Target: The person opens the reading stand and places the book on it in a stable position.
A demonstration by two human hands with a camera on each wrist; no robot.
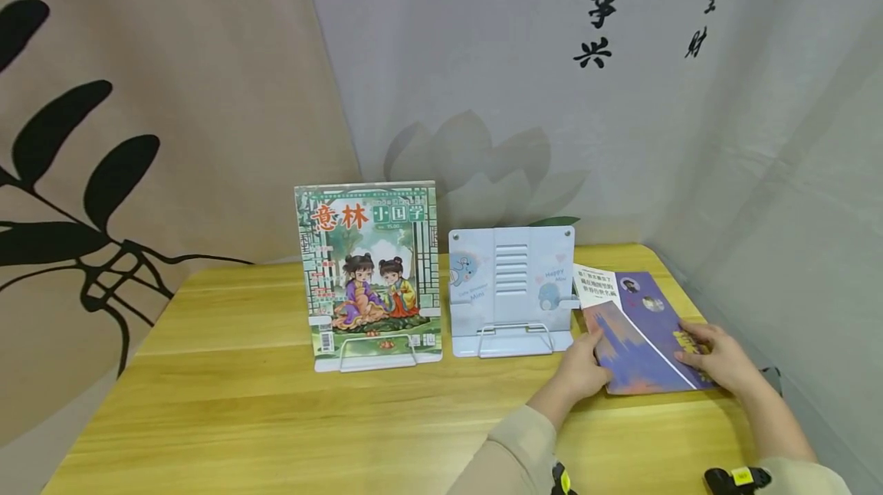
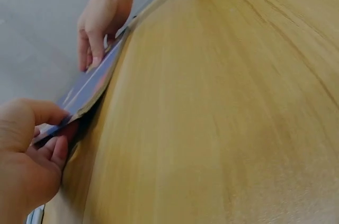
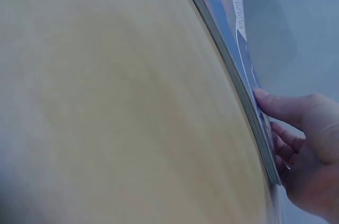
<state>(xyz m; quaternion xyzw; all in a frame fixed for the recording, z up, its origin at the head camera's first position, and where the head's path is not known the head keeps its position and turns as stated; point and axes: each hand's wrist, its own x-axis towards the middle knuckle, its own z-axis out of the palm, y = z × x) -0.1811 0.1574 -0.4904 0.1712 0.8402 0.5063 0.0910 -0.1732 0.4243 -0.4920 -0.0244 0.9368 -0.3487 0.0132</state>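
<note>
A purple-blue book with a white upper corner lies near the table's right side. My left hand grips its left edge; the left wrist view shows the thumb over the cover and fingers beneath the book. At the opposite edge my right hand holds it, thumb on the cover. From the right wrist, the book's thick page edge runs close along the tabletop, with the right hand around its side. Just left of the book stands a pale blue book stand with printed cartoon animals and a wire front rest.
Farther left, a green illustrated magazine stands upright on a similar stand. The wooden table extends to the front and left. A curtain with leaf and lotus prints hangs behind. A black object lies past the right hand.
</note>
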